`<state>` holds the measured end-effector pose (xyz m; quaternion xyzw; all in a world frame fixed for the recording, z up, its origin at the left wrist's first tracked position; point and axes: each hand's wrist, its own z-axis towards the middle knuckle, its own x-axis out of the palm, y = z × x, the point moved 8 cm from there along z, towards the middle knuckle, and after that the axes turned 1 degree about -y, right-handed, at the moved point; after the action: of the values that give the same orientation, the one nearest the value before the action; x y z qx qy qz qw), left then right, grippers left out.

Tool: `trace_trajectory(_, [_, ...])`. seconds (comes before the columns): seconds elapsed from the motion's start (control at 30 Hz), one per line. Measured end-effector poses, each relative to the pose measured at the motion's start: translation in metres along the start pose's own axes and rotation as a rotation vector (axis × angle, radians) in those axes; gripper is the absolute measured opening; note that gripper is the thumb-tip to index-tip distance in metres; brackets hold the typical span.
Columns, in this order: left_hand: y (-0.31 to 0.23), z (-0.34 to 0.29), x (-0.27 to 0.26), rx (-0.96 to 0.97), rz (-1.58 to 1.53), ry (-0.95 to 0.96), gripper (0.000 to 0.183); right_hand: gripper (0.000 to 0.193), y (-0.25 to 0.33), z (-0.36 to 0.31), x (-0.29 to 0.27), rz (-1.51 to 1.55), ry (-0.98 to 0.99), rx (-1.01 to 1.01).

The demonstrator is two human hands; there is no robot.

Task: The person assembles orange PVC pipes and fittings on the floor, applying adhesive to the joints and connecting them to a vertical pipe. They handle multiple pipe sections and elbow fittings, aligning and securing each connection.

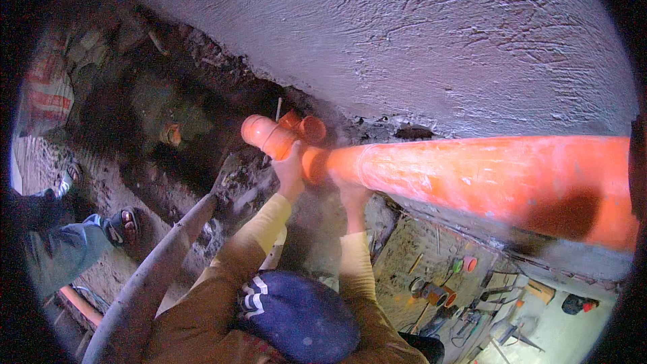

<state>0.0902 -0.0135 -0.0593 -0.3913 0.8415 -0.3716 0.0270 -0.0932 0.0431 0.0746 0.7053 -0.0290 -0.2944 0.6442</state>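
Gripping an orange branched fitting, the left hand has its thumb over the near side and its fingers curled round the body. Just beside it, the right hand is up against the narrow end of a long orange pipe; its fingers go out of sight behind the pipe, so I can't tell how firmly they hold. The fitting meets that narrow end, near the foot of a rough plastered wall, its short side branch turned toward the wall. I can't make out from here whether the two are pushed fully together. Pale, dusty smears run along the pipe, which stretches off to the right.

Both arms wear brown sleeves with pale yellow cuffs, and between them bulges rounded blue cloth with white stripes. Left of the left arm, a thick grey pole slants across the dirt. Beyond it stands someone else in blue jeans, a sandalled foot near the pole. A red-striped sack sits at the far left, and off to the lower right are a green tub and a pink tub, side by side on the floor
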Motion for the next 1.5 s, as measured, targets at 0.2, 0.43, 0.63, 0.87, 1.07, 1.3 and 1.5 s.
trace_trajectory(0.2, [-0.008,-0.015,0.018,0.299,-0.051,0.158,0.046,0.070,-0.005,-0.013,0.016,0.036,0.051,0.009])
trace_trajectory(0.43, [-0.049,-0.044,0.006,0.597,0.210,0.146,0.040,0.063,-0.068,-0.052,0.006,-0.040,0.037,0.034])
trace_trajectory(0.63, [-0.040,-0.041,0.033,0.255,0.085,0.404,0.054,0.087,-0.049,-0.045,-0.011,0.172,-0.126,-0.035])
trace_trajectory(0.87, [0.003,-0.060,0.045,0.171,0.271,0.563,0.060,0.077,-0.058,-0.068,-0.040,-0.029,-0.155,-0.010])
trace_trajectory(1.07, [0.003,-0.068,0.046,0.160,0.299,0.500,0.057,0.088,-0.056,-0.066,-0.048,-0.169,-0.138,0.043])
trace_trajectory(1.3, [0.014,-0.025,0.049,0.172,0.224,0.623,0.045,0.082,-0.027,-0.055,-0.010,-0.073,-0.134,0.234])
trace_trajectory(1.5, [0.019,-0.035,0.058,0.111,0.187,0.754,0.036,0.081,-0.055,-0.061,0.013,0.015,-0.492,0.197])
